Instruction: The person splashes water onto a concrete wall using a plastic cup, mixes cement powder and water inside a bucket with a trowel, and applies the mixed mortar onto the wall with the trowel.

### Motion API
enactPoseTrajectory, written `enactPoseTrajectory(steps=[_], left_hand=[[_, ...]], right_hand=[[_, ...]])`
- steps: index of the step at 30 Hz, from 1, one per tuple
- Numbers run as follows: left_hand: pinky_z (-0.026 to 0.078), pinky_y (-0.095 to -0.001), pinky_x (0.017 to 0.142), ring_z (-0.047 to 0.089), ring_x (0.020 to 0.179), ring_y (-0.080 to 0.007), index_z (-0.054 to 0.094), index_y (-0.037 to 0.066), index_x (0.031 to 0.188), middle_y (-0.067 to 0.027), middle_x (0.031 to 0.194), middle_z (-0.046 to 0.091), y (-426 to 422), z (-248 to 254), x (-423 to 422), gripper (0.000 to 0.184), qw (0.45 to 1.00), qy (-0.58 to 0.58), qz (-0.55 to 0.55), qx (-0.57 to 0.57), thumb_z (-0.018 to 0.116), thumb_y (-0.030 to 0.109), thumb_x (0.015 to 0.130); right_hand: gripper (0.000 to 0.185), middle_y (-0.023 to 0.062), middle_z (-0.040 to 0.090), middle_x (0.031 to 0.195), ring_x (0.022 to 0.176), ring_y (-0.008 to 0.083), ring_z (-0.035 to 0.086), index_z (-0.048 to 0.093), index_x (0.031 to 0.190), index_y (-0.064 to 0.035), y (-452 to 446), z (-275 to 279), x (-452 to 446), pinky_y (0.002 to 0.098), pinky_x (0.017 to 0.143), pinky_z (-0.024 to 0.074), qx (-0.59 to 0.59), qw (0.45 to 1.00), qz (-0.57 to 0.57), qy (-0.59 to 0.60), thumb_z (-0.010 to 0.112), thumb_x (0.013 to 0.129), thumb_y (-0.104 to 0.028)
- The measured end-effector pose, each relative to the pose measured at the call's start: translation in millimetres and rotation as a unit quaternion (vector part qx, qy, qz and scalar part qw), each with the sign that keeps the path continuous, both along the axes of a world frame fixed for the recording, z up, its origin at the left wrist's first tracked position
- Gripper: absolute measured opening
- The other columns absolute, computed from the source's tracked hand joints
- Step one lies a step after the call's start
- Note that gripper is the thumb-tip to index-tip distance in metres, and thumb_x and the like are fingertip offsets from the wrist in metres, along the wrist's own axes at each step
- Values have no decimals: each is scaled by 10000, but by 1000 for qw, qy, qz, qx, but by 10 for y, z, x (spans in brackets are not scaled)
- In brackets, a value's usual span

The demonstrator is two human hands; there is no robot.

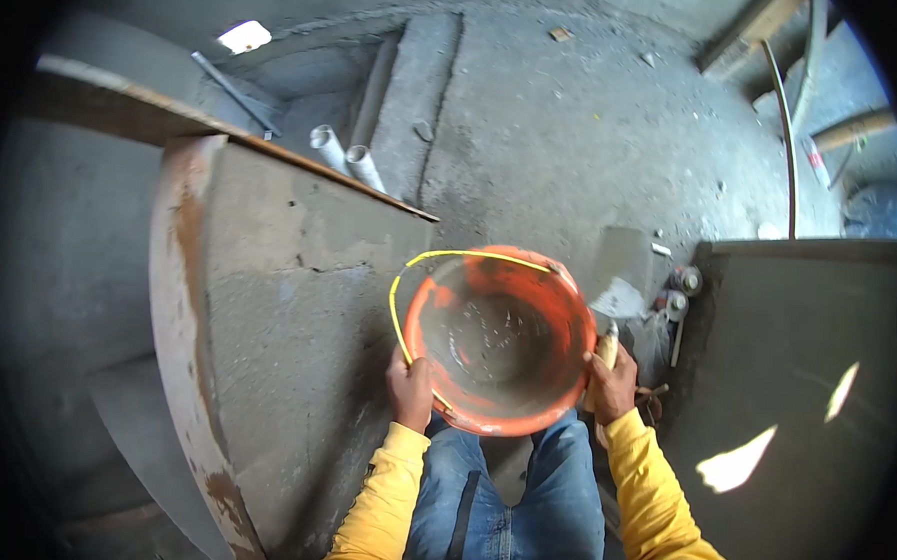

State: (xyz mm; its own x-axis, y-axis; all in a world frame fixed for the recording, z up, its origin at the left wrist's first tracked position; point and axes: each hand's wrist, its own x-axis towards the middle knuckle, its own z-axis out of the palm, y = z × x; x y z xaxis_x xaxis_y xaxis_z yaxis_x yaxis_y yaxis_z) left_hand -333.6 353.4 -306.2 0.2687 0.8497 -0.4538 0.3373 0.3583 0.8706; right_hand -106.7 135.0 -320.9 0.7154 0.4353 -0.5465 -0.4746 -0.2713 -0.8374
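Note:
An orange bucket (588, 336) is held in front of my legs, its mouth facing up. Wet grey mortar (496, 337) lies inside, and orange patches of wall show through the smears. My left hand (411, 390) is closed on the bucket's left rim, close to the yellow wire handle (396, 298). My right hand (612, 382) is at the right side of the bucket, with its fingers wrapped around the pale grip of a trowel (609, 342). The trowel's blade points away from me. Fingers under the bucket are hidden.
To the left stands a partition wall (184, 268) with a wooden board (323, 171) along its top. Two white pipes (365, 166) rise behind it. Spray cans (680, 290) sit beside a grey slab (796, 345) on the right. Debris dots the concrete floor (565, 135).

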Motion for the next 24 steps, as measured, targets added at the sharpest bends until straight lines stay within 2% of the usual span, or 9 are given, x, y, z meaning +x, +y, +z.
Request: enactPoseTrajectory(steps=[2,4,10,12,15,16,18,20,24], left_hand=[[433,-471,1037,583,1176,-384,541,-59,1394,-234,1289,612,-13,194,81,541,936,194,-74,284,454,61,873],[379,-492,1086,530,1241,-414,545,-31,1408,-240,1351,570,22,475,124,550,902,212,-153,344,469,58,871],[348,-519,1129,490,1321,-371,601,42,1371,-167,1407,548,-645,1103,525,526,819,37,-442,365,558,64,848],[327,-524,1143,452,1353,-408,592,24,1377,-208,1432,515,-901,1551,578,505,827,39,-463,317,601,200,904],[299,-537,1160,411,1366,-469,556,-19,1396,-281,1475,435,-1210,1542,395,584,900,-21,-309,308,604,365,960],[291,-571,1151,383,1366,-515,457,-49,1455,-363,1482,366,-1343,1539,350,690,934,23,-212,286,611,424,976],[289,-555,1150,380,1352,-516,302,-80,1529,-378,1492,329,-1580,1481,360,834,962,147,-21,231,633,446,972],[580,-358,839,649,1002,-149,475,-3,1350,-79,1088,587,-1472,1381,330,515,987,-50,79,-133,667,317,996],[641,-333,652,649,838,-113,558,107,1199,-1,946,595,-1658,978,269,263,955,-157,186,-170,680,188,981]], right_hand=[[297,19,645,941,794,112,582,635,1121,21,32,209,-39,278,725,497,48,996,-46,65,725,872,-113],[274,7,636,940,800,102,583,627,1119,0,-3,243,-67,274,729,495,74,993,-60,69,732,884,-94],[241,-4,625,908,776,117,589,613,1078,-36,-75,367,-2,274,709,499,85,988,-100,76,738,891,-123],[248,4,628,904,761,124,602,607,1072,-44,-57,673,84,275,691,506,98,986,-108,86,741,884,-137],[235,8,636,913,768,128,615,605,1054,-48,-151,809,181,293,700,524,148,980,-102,90,740,881,-133],[234,7,636,910,768,131,616,603,1049,-49,-144,905,207,299,705,527,155,980,-93,88,741,882,-135],[259,37,648,1012,866,167,635,582,1099,-38,-101,1117,233,327,784,544,190,976,-64,78,710,906,-155],[263,68,650,1105,976,193,637,572,1127,-35,-57,1395,249,364,868,541,217,973,-6,78,680,937,-181],[299,71,634,1238,1106,209,622,551,1231,-57,-130,1535,248,396,1002,495,299,946,62,110,572,1033,-279]])
